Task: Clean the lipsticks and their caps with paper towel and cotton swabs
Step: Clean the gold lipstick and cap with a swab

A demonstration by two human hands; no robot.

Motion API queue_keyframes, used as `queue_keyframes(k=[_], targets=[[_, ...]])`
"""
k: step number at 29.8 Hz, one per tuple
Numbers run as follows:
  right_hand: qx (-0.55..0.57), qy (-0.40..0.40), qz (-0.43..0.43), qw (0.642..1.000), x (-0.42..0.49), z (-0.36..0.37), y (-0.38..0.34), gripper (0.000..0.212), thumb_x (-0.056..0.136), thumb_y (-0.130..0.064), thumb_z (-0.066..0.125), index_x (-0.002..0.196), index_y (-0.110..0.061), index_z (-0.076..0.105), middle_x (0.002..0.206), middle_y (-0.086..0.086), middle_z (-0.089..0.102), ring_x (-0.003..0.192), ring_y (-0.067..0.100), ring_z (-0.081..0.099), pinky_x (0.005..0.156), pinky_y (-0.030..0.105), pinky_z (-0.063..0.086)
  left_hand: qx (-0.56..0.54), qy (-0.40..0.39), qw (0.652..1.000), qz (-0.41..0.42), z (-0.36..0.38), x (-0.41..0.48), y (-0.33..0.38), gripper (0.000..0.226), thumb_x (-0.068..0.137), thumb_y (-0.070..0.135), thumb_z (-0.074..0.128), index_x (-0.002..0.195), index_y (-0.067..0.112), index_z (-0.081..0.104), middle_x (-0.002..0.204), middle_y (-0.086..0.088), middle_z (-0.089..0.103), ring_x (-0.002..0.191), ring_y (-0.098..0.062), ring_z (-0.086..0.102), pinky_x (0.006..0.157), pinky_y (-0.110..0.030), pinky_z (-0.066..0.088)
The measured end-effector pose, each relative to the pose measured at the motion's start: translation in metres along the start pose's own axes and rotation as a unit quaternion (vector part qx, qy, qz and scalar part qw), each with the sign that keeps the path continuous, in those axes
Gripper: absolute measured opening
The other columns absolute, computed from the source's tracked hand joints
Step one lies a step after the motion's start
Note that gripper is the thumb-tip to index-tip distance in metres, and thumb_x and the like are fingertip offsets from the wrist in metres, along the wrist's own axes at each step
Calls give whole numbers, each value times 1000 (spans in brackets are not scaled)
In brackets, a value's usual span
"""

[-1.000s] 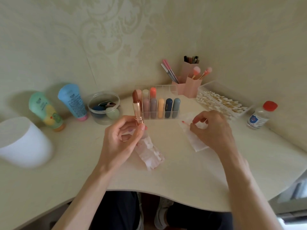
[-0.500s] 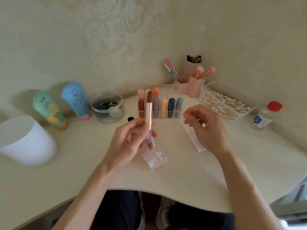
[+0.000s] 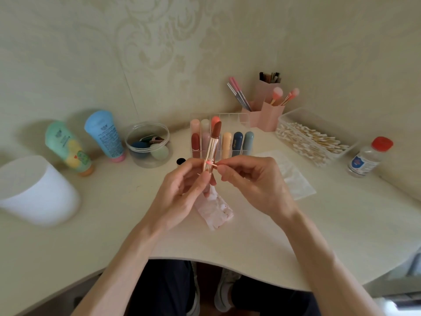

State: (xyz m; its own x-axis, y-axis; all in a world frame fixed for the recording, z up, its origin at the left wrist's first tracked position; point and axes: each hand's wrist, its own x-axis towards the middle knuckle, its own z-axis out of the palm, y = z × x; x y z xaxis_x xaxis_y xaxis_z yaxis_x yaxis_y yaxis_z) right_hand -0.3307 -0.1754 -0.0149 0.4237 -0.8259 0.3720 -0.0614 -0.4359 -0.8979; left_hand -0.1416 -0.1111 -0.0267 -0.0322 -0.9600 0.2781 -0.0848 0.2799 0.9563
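Viewing from the head: we log one lipstick (image 3: pixel 213 147) raised above the table (image 3: pixel 250 236), in front of the organiser (image 3: pixel 237 142) of capped lipsticks at the far side.
Lipstick: uncapped, brown bullet wound out, rose-gold barrel nearly upright, top leaning slightly right.
Left hand (image 3: pixel 182 192): thumb and fingers curled round the lower barrel, pinching it from the left.
Right hand (image 3: pixel 252 185): fingertips drawn together, pinching a cotton swab (image 3: pixel 214 164); the other fingers are curled.
Cotton swab: lies roughly level, its pink-stained tip touching the barrel just above the left fingers.
Handling, lipstick: we judge it light and stiff in the barrel, with a glossy finish likely to slip. The bullet looks soft and waxy, so it may smear or snap. We would keep the hold low on the barrel, well off the bullet.
Handling, swab: we judge it very light, with a thin stick that flexes. We would pinch it close to the working tip, as here.
Paper towel (image 3: pixel 216 210): crumpled, stained, on the table below the left hand; we cannot tell whether that hand touches it.
Second towel (image 3: pixel 293 179): flat, right of the right hand.
Swab box (image 3: pixel 314 137): far right, full.
Black cap (image 3: pixel 181 161): on the table, just left of the hands.
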Motion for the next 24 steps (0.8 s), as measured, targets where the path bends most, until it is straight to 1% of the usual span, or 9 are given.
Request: queue_keyframes(k=[2,6,9,12,16,18,20,21,24], targets=[[3,-3,6,1000,0,1,0,14,96,-11,75,99,-23,81,83,-4,79,77,33,71,73,58,55,7,1,1000,1,-1,0,-1,41,94,49,67,118,15,66,95,1,73,81,-15,68,77,-25,54],[18,-18,5,1000,-1,1,2,11,99,-11,72,102,-10,82,86,4,79,81,37,73,76,65,55,9,2,1000,6,-2,0,-2,21,100,21,61,116,10,68,99,-4,76,84,-16,72,73,-18,51],[18,-10,10,1000,-2,2,2,12,99,-12,71,104,-9,82,87,0,79,83,22,75,80,60,58,7,-7,1000,7,-2,0,-3,20,103,13,56,117,7,69,100,-8,76,85,-23,73,68,-18,50],[0,2,11,1000,-2,2,5,11,99,-12,72,104,-14,82,82,-11,77,76,10,69,74,49,58,18,-18,1000,9,-2,0,-3,19,105,11,52,114,5,68,92,-9,73,76,-22,68,70,-16,48],[-8,15,7,1000,-2,4,7,13,98,-10,72,106,-10,82,85,-12,77,74,7,66,68,35,54,29,-20,999,4,-3,-2,-5,19,108,19,47,112,17,66,80,-3,60,74,-18,55,69,-23,45],[-15,15,-3,1000,-2,6,7,14,99,-8,71,108,-7,82,85,-14,76,73,4,64,67,25,51,42,-14,999,6,-3,-2,-6,20,108,34,48,112,24,64,79,-7,54,73,-27,50,66,-39,43],[-15,13,-10,1000,-2,9,7,14,99,-8,71,108,-7,82,82,-16,74,71,5,63,65,26,50,54,-14,998,12,-3,-1,-6,25,104,51,51,108,29,61,79,-11,48,72,-36,44,64,-51,38],[-11,11,-10,1000,-2,10,7,14,99,-8,71,108,-8,82,81,-18,74,71,4,63,65,27,50,49,-12,999,14,-3,-1,-6,26,102,54,53,108,29,59,79,-12,48,73,-36,44,65,-52,38],[4,8,-12,1000,-3,12,6,14,99,-6,70,108,-9,81,82,-24,74,73,1,67,70,15,48,11,-4,1000,-4,-4,-1,-9,31,102,44,57,118,18,52,91,-18,59,83,-35,54,77,-50,47]])
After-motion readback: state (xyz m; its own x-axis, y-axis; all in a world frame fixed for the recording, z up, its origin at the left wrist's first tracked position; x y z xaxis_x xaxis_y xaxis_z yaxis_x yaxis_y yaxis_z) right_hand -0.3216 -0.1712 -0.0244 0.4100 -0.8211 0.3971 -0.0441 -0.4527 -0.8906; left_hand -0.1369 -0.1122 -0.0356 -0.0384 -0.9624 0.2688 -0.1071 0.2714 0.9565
